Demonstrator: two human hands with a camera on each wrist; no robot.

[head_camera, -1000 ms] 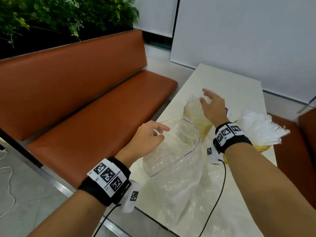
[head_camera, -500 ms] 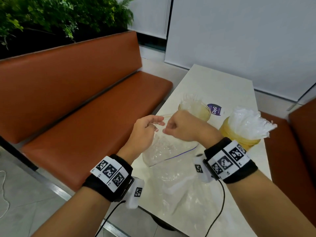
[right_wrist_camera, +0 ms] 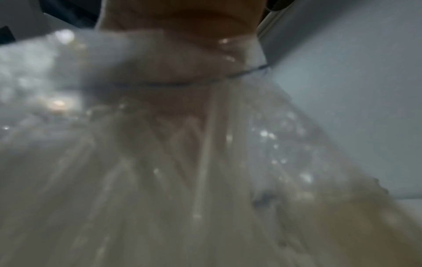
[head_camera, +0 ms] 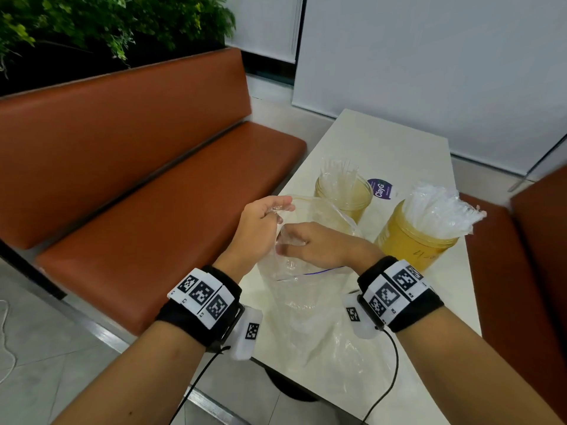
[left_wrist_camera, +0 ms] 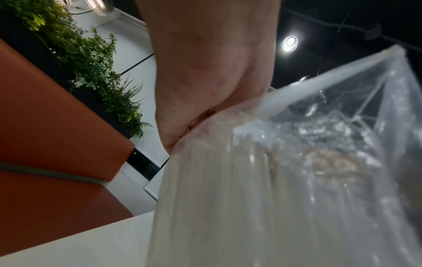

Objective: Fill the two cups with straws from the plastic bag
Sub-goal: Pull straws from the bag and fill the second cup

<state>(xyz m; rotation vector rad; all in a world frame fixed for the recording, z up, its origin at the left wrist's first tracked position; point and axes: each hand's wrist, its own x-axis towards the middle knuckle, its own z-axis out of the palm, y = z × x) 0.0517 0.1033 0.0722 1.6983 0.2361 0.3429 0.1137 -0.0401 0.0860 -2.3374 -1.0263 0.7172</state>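
Observation:
A clear plastic bag [head_camera: 306, 317] of wrapped straws lies on the white table [head_camera: 383, 142], its mouth lifted toward me. My left hand [head_camera: 277, 210] pinches the bag's rim and holds it up; in the left wrist view the rim runs under that hand [left_wrist_camera: 182, 133]. My right hand [head_camera: 287, 250] reaches into the mouth, its fingers blurred behind the plastic. Beyond the bag stand two yellowish cups. The left cup [head_camera: 346, 194] holds a few straws. The right cup [head_camera: 414, 240] is packed with straws [head_camera: 438, 210]. The right wrist view shows only blurred bag [right_wrist_camera: 205, 162].
A purple round sticker [head_camera: 379, 188] lies on the table between the cups. An orange bench [head_camera: 153, 194] runs along the table's left side, with plants [head_camera: 92, 26] behind it. Another orange seat [head_camera: 537, 240] stands at the right. Wrist cables hang over the near table edge.
My right hand has come back from the left cup and gone into the bag's mouth. My left hand has closed on the bag's rim and lifted it.

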